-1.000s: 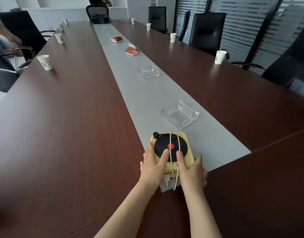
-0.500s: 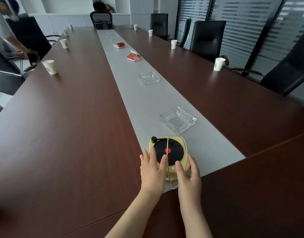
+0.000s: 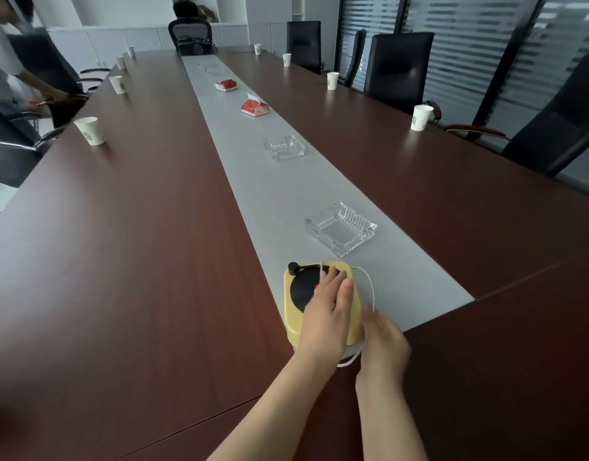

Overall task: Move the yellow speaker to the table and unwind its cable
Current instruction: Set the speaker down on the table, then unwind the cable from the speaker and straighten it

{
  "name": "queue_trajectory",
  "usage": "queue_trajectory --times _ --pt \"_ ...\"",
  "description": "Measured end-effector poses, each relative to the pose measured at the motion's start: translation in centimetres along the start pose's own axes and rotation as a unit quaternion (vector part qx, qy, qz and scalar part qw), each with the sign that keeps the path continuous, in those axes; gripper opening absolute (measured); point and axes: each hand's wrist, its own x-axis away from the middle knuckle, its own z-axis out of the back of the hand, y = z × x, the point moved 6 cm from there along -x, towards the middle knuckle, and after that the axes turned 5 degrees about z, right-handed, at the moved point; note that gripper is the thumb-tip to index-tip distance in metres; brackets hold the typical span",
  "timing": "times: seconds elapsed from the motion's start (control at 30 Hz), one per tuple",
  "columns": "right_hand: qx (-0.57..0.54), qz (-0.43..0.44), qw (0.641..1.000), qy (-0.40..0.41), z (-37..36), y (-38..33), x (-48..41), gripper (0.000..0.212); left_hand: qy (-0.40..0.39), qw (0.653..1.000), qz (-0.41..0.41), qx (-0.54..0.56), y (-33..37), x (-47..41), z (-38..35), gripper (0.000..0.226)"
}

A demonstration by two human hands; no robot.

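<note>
The yellow speaker (image 3: 291, 314), shaped like a small record player with a black disc on top, sits on the near end of the grey runner (image 3: 270, 188) of the long brown table (image 3: 137, 227). My left hand (image 3: 326, 314) lies flat on its top, pressing it down. My right hand (image 3: 383, 341) is just right of the speaker, fingers pinched on the white cable (image 3: 369, 284). The cable arcs off the speaker's right side as a loose loop, and another piece of it shows below the speaker's front edge. One strand still crosses the speaker's far edge.
A glass ashtray (image 3: 341, 229) stands just beyond the speaker, a second ashtray (image 3: 284, 147) further up the runner, then red tissue packs (image 3: 255, 106). Paper cups (image 3: 90, 130) line both table sides. Black chairs (image 3: 398, 69) stand right; a person's arm (image 3: 37, 84) is at far left.
My left hand slid up onto the speaker's top. My right hand drew the cable off to the right, so a loop now hangs clear of the speaker's side.
</note>
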Motion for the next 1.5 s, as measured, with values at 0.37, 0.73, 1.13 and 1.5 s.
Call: queue_trajectory --times 0.37,0.73,1.13,1.5 --pt "-0.041 0.018 0.996 -0.076 -1.4 -2.7 0.0 0.02 -0.02 0.997 0.065 -0.046 0.1 -0.3 -1.1 0.038" --pt "-0.042 0.008 0.995 -0.095 -2.6 -2.8 0.1 0.009 -0.071 0.997 0.015 -0.008 -1.8 -0.5 -0.8 0.025" --pt "0.068 0.074 0.991 -0.093 -1.3 -1.7 2.7 0.035 0.001 0.997 0.032 0.071 -0.9 -1.7 0.1 0.017" --pt "0.146 0.122 0.976 -0.104 -1.3 -2.8 0.8 0.015 0.027 0.998 0.042 0.026 0.8 -1.5 -0.7 0.031"
